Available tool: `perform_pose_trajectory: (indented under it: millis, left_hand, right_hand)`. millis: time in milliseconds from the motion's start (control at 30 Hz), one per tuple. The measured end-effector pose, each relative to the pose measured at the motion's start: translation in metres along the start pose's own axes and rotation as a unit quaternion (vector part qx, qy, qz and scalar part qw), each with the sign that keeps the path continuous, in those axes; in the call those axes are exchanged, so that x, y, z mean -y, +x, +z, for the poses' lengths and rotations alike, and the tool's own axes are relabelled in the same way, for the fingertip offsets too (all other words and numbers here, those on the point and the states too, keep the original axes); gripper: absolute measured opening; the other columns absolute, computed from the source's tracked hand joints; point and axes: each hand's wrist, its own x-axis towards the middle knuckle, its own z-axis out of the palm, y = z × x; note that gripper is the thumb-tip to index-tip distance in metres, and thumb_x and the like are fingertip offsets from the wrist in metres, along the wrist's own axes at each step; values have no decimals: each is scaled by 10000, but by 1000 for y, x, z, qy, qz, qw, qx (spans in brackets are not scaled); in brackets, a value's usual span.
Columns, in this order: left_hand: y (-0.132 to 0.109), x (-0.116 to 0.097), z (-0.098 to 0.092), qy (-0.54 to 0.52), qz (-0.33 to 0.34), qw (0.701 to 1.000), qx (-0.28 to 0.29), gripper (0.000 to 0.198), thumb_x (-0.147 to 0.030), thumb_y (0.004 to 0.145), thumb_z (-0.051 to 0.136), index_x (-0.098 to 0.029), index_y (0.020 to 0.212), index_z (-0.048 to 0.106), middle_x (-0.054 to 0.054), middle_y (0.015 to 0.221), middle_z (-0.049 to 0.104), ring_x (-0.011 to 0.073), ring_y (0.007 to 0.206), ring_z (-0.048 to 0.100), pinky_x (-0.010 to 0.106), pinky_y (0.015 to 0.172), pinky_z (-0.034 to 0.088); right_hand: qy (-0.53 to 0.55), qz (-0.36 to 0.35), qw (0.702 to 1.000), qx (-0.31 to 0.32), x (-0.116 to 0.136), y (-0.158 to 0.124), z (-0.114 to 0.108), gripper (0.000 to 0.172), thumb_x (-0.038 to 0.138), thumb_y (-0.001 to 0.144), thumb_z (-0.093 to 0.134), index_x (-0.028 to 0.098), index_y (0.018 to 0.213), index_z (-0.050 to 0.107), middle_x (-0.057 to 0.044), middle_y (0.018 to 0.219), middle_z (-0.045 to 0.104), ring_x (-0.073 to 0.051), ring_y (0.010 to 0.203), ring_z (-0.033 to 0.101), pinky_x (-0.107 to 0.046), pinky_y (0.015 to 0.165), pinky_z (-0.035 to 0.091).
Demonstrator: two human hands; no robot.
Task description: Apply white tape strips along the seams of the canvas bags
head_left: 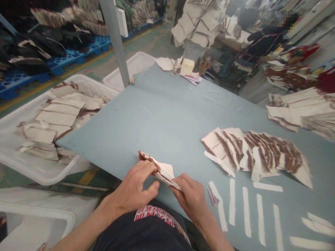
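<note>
At the table's near edge, both hands are on a small bundle of cream fabric pieces with brown trim (pixel 166 170). My left hand (pixel 138 186) has its fingers curled over the brown-edged end, with the thumb standing apart below. My right hand (pixel 190 195) grips the other end between thumb and fingers. To the right, a fanned row of similar cream and brown pieces (pixel 222 146) lies on the table. Several white strips (pixel 246 211) are laid out near my right forearm, beside small pink-handled thread snips (pixel 211 196).
The blue-grey table (pixel 157 111) reaches away from me. At its left stands a white bin (pixel 44 176) of sewn cream pieces. Another stack of fabric (pixel 311 108) lies at the right edge. A grey post (pixel 115 42) rises by the far-left corner. A person (pixel 264 42) sits beyond.
</note>
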Motion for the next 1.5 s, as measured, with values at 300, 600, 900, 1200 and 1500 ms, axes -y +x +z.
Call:
perform_pose_trajectory:
  millis: [300,600,900,1200,1500]
  left_hand:
    - [0,-46,-40,-54,-108,990,69,243,-325,924,475,-220,720,554,-15,706,610,171,677,535,278,653,424]
    - [-5,-63,-58,-49,-72,994,60,229,-280,879,532,-195,702,651,-38,633,553,131,599,486,238,576,381]
    - [-9,-66,-63,-61,-78,993,67,311,-306,922,517,-174,717,711,-13,627,633,140,602,548,233,599,424]
    - [-11,-59,-57,-83,-107,989,56,247,-374,832,576,-181,730,692,-4,642,590,148,607,476,245,579,393]
    - [-11,-59,-54,-90,-138,984,70,307,-414,891,593,-180,696,630,-21,637,552,126,593,462,222,543,377]
  right_hand:
    - [136,120,983,4,44,31,-9,200,348,1037,615,225,878,610,23,697,616,-140,599,552,-266,580,407]
    - [474,296,821,114,64,78,-23,536,732,904,685,230,771,551,44,658,485,-127,608,415,-236,536,358]
    - [490,301,806,141,66,81,-21,538,730,928,649,232,763,533,59,632,453,-109,572,365,-228,519,331]
    - [360,228,904,40,76,69,-11,239,309,975,602,233,763,521,71,582,503,-92,512,420,-209,484,339]
    - [355,261,898,16,88,57,-5,178,317,996,581,234,842,545,76,608,500,-102,511,463,-208,494,359]
